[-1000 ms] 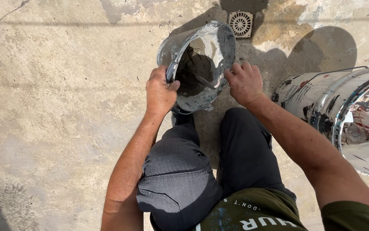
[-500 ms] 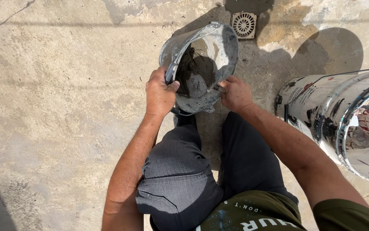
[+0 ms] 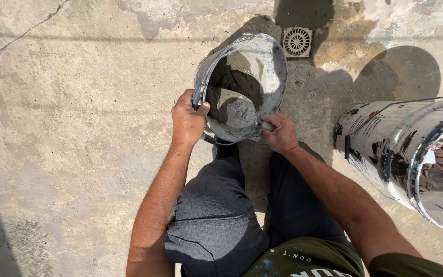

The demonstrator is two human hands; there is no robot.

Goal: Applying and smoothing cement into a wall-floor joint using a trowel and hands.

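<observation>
A: Head view, item one: left hand [image 3: 188, 120]?

B: Arm is reaching forward past the knee; fingers are curling closed over the near rim of the grey bucket [image 3: 242, 84], thumb lying on the edge.

A: Right hand [image 3: 281, 134]?

B: Forearm is angling in from the right; the hand is closing around a small pale handle [image 3: 267, 125] at the bucket's lower rim.

A: Bucket's location?

B: It is tilting toward the person on the concrete floor [image 3: 78, 128], just before the knees, near a floor drain [image 3: 297, 41]. A paint-stained white bucket [image 3: 406, 154] is standing well to the right.

white paint-stained bucket [image 3: 406, 154], right | round floor drain [image 3: 297, 41], top | cracked concrete floor [image 3: 67, 128]
</observation>
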